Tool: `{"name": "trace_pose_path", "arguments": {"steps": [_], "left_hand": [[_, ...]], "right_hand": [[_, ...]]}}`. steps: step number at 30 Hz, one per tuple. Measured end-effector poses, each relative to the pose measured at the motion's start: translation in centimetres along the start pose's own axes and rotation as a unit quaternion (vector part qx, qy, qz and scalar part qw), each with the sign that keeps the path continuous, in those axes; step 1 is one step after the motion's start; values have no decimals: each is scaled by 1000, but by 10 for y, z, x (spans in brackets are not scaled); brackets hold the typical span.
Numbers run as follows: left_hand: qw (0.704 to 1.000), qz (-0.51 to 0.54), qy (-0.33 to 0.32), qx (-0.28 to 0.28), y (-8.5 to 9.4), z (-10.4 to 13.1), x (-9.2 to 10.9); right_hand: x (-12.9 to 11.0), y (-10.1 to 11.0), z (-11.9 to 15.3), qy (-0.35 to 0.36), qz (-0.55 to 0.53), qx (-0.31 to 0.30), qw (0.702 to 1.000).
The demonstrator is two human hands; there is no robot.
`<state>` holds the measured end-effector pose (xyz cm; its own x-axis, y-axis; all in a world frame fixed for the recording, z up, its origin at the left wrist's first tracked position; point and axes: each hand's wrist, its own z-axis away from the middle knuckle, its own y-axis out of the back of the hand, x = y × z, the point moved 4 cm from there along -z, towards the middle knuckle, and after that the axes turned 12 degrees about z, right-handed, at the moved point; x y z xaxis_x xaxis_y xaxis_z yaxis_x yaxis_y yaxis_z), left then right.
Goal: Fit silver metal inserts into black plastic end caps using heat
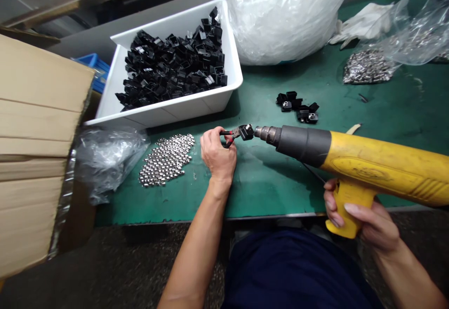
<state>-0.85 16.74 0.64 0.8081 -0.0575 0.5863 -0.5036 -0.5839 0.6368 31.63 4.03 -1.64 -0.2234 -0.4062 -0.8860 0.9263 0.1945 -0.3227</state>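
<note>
My left hand (219,152) is closed around a pair of pliers (231,136) with dark handles. The pliers' jaws grip a small black plastic part (246,132) with a shiny metal piece on top. My right hand (365,218) wraps the handle of a yellow heat gun (379,164). Its metal nozzle points left and ends just beside the black part; whether they touch I cannot tell. A thin dark rod (314,173) shows below the gun's barrel, near my right fingers. Several black parts with metal fittings (297,107) lie on the green table beyond the nozzle.
A white bin (196,103) full of black parts stands at the back left. Small metal fittings (166,159) lie in rows nearby. A cardboard box (35,159) and crumpled plastic bag (108,159) are at left. Behind are a large white bag (287,14), gloves (366,21) and bagged metal pieces (368,66).
</note>
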Motion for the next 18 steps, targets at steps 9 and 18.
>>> {"name": "trace_pose_path", "arguments": {"steps": [9, 18], "left_hand": [[1000, 8, 10, -7, 0, 0, 0], [1000, -1, 0, -2, 0, 0, 0]], "right_hand": [[1, 2, -1, 2, 5, -3, 1000], [-1, 0, 0, -3, -7, 6, 1000]]}}
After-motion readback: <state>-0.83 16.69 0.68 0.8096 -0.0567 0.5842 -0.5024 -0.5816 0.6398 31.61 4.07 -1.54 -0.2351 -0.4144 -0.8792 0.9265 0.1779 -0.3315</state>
